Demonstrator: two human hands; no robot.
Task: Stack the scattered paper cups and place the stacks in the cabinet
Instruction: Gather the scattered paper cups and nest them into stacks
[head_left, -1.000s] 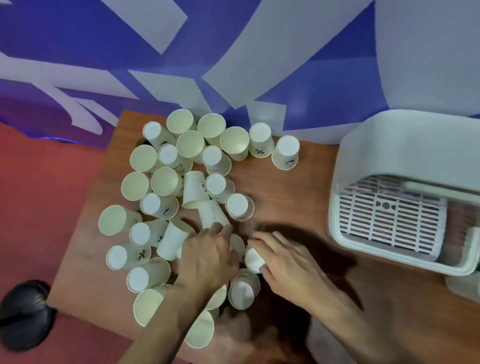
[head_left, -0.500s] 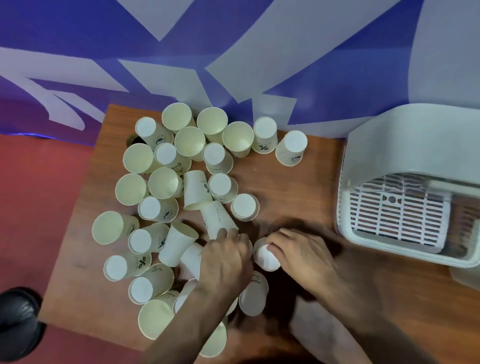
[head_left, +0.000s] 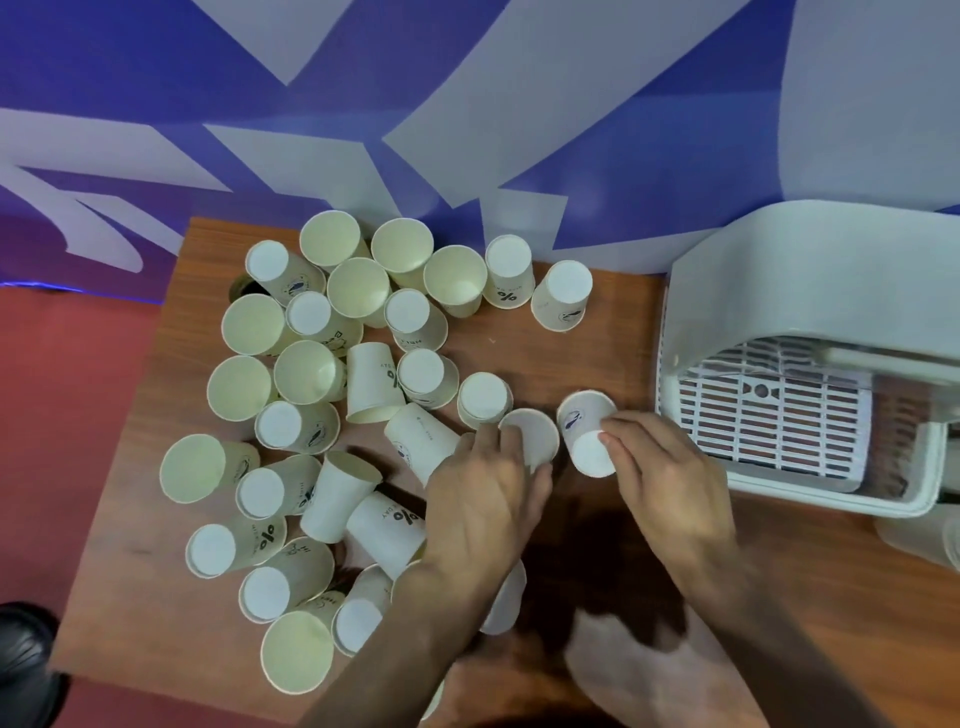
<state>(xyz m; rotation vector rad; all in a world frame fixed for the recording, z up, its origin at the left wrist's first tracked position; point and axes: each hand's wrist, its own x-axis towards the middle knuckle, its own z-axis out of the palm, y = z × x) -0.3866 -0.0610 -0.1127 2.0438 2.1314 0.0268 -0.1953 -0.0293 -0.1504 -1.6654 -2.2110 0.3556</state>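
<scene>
Several cream paper cups (head_left: 358, 291) lie scattered over the left and middle of the wooden table (head_left: 530, 348), some upright, some upside down, some on their sides. My left hand (head_left: 483, 509) grips one cup (head_left: 532, 436) with its mouth facing up, near the table's middle. My right hand (head_left: 670, 483) holds another cup (head_left: 587, 436) tilted on its side, base toward me, just right of the first one. The two held cups sit side by side, almost touching. A white plastic cabinet (head_left: 810, 270) with a slatted rack inside stands at the right.
A blue and white patterned wall (head_left: 467, 104) rises behind the table. Red floor (head_left: 67, 415) lies to the left, with a black shoe (head_left: 26, 660) at the bottom left corner. A clear plastic container (head_left: 924, 540) sits at the right edge below the cabinet.
Both hands have lifted a cup out of the pile and moved up and right. The cup in my right hand is now tipped on its side beside the left one.
</scene>
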